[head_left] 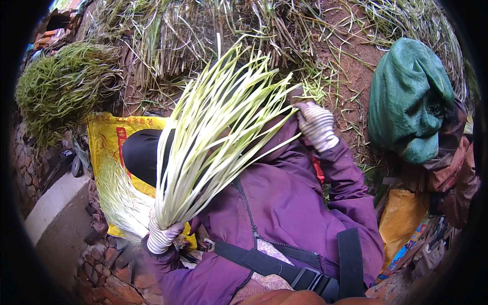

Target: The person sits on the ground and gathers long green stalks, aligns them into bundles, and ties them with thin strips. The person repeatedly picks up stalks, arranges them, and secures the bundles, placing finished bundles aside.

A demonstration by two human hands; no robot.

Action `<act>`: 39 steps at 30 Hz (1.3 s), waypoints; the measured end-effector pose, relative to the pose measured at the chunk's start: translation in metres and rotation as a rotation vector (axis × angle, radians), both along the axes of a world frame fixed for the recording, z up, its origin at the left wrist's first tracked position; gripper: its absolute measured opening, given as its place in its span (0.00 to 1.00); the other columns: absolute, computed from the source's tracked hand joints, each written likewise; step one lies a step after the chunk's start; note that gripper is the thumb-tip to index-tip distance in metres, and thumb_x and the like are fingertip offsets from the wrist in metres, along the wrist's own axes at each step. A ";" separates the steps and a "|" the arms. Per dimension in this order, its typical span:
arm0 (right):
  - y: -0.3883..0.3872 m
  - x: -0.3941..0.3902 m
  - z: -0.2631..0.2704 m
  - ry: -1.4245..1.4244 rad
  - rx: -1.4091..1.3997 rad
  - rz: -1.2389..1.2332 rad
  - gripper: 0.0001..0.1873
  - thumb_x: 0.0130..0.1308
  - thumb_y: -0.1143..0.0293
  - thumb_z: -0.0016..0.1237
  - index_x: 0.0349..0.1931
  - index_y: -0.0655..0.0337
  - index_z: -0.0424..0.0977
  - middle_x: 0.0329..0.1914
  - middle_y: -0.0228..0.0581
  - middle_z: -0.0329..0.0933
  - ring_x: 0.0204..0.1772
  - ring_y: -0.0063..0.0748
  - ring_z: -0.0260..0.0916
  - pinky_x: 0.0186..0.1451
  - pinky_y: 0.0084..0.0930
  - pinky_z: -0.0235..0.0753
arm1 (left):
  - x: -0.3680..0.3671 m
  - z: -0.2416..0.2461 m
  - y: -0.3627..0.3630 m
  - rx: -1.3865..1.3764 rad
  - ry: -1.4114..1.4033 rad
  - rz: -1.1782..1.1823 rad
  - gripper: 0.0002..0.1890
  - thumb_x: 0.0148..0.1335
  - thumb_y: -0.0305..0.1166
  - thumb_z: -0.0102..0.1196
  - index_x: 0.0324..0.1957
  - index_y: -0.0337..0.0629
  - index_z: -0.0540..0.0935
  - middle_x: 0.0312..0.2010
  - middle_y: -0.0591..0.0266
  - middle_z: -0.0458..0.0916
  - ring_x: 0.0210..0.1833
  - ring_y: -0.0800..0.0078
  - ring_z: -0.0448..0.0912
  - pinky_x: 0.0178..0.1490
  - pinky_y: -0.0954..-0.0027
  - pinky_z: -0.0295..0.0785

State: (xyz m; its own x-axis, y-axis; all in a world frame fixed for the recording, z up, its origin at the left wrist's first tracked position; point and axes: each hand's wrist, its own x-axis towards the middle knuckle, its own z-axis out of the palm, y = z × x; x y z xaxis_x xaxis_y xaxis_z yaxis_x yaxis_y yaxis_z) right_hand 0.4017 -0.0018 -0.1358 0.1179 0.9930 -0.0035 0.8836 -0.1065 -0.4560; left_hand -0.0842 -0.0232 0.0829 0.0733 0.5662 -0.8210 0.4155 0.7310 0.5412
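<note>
My left hand, in a striped knit glove, grips a bunch of long pale-green leafy stalks by their white lower ends. The stalks fan out up and to the right, across my lap and purple jacket. My right hand, in a similar glove, has its fingers closed at the edge of the fan, pinching the tip of a leaf. Short leaf pieces lie just beyond it. Below and left of the bunch, more pale stalks rest on a yellow printed sack.
Heaps of long green leaves lie on reddish soil ahead, with a darker green bundle at left. A pale concrete block stands at lower left beside broken bricks. At right are a green woven sack and an orange sack.
</note>
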 end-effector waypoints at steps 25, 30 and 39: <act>0.218 -0.042 0.018 0.523 0.133 0.539 0.28 0.54 0.85 0.49 0.57 0.54 0.73 0.59 0.41 0.73 0.59 0.41 0.73 0.60 0.24 0.74 | 0.031 0.030 0.024 0.091 -0.056 -0.281 0.18 0.59 0.27 0.64 0.51 0.35 0.80 0.44 0.62 0.84 0.46 0.80 0.79 0.49 0.75 0.73; 0.232 -0.035 0.010 0.569 0.121 0.478 0.23 0.57 0.82 0.50 0.54 0.55 0.76 0.56 0.42 0.76 0.56 0.40 0.76 0.58 0.24 0.75 | 0.022 0.026 0.026 0.021 -0.073 -0.244 0.17 0.60 0.27 0.64 0.51 0.36 0.80 0.42 0.63 0.85 0.44 0.80 0.79 0.47 0.76 0.73; 0.213 -0.028 0.004 -0.108 0.111 0.434 0.06 0.62 0.73 0.49 0.39 0.60 0.77 0.27 0.44 0.78 0.29 0.45 0.78 0.34 0.34 0.79 | 0.032 0.024 0.030 0.260 0.014 -0.480 0.17 0.61 0.31 0.62 0.51 0.38 0.80 0.40 0.61 0.86 0.40 0.81 0.81 0.44 0.76 0.73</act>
State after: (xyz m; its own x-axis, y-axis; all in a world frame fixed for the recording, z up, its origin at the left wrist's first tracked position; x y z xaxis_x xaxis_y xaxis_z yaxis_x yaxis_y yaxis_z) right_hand 0.3735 0.2109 -0.1318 -0.3152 0.9443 0.0946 0.8787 0.3281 -0.3468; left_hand -0.0522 0.0067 0.1070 0.3638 0.6565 -0.6608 0.6781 0.2997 0.6711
